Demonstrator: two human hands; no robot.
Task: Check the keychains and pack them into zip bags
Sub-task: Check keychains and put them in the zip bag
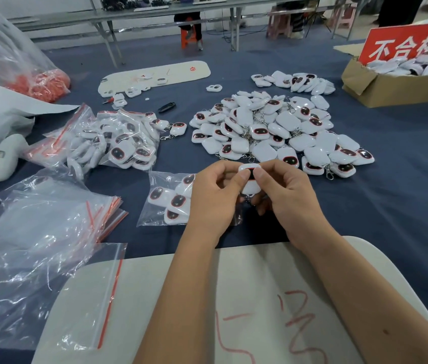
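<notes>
Both hands hold one white keychain (pixel 250 179) with a dark, red-rimmed face above the blue table. My left hand (pixel 215 195) and my right hand (pixel 283 195) pinch its top edge between thumbs and fingers; its metal clip hangs below, mostly hidden. Just left of my left hand lies a partly filled zip bag (pixel 163 198) with several keychains inside. A big heap of loose keychains (pixel 273 130) lies beyond my hands. Filled zip bags (pixel 118 140) are piled at the left.
Empty zip bags (pixel 50 232) with red strips spread at the near left. A cardboard box (pixel 391 88) with a red sign holds more keychains at the far right. A white board (pixel 234 298) with red writing lies under my forearms. A large plastic sack (pixel 3 61) stands far left.
</notes>
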